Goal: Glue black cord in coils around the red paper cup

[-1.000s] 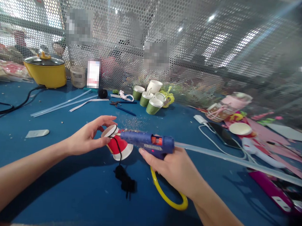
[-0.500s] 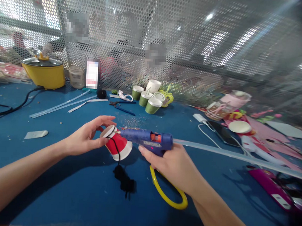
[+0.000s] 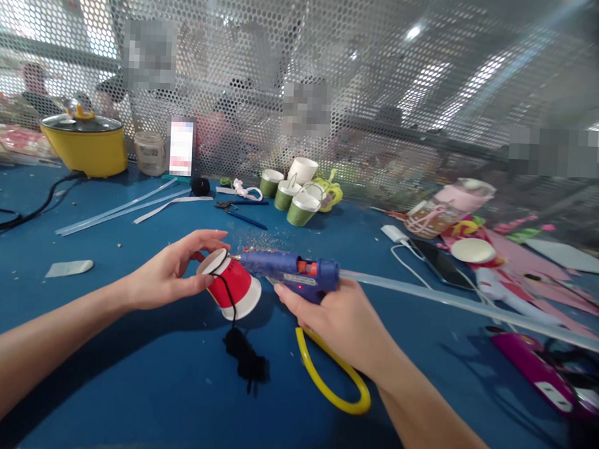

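A small red and white paper cup lies tilted in my left hand, thumb and fingers closed about its narrow end. Black cord loops round that end and runs down the cup's side to a dark yarn bundle on the blue table. My right hand is wrapped round a blue hot glue gun, its nozzle at the upper edge of the cup; whether it touches is unclear. From the gun's back a long clear glue stick sticks out. A yellow loop hangs below the right hand.
Several green-wrapped cups and blue-handled pliers lie ahead near the perforated metal screen. A yellow electric pot stands back left. To the right are a phone, pink paper and a purple power strip.
The glue gun's nozzle has shifted slightly up along the cup's rim, showing more of the red side. The left hand and cup hold nearly still.
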`<state>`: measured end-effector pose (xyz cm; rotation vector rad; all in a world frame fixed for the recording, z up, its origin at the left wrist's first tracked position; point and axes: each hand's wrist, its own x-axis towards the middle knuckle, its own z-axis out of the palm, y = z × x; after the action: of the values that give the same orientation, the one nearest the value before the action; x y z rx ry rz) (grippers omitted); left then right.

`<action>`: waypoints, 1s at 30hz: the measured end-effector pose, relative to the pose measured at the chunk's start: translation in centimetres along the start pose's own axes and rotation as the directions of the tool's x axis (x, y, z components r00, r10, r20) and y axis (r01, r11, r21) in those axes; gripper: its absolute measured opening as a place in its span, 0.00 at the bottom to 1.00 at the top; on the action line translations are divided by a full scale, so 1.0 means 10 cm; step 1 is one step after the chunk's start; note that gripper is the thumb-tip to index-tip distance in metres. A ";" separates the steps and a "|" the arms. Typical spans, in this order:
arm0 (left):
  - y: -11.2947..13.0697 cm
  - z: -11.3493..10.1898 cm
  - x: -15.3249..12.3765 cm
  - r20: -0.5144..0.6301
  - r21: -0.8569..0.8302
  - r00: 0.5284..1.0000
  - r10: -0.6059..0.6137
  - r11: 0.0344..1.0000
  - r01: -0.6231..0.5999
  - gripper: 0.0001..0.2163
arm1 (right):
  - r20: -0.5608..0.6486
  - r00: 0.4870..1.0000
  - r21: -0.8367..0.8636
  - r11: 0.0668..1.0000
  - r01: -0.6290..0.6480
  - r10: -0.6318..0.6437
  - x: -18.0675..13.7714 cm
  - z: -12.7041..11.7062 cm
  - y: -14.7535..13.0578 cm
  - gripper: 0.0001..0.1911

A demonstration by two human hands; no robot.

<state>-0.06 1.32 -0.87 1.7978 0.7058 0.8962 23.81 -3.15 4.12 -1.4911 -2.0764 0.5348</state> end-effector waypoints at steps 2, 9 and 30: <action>0.00 0.00 0.00 0.002 -0.012 1.000 0.000 1.000 0.000 0.25 | -0.008 1.000 0.013 1.000 -0.010 0.010 0.01 0.00 0.01 0.11; 0.01 0.01 0.01 -0.004 -0.026 1.000 0.004 1.000 -0.004 0.24 | 0.016 1.000 0.016 1.000 -0.008 0.008 -0.02 -0.02 -0.01 0.12; 0.04 0.05 0.01 -0.062 0.091 0.998 0.000 0.996 0.005 0.23 | -0.147 0.942 0.401 0.888 -0.223 0.303 0.27 -0.06 0.36 0.14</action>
<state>0.38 0.99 -0.63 1.8553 0.7999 0.9350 26.21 0.56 2.98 -1.5258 -1.5125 0.7994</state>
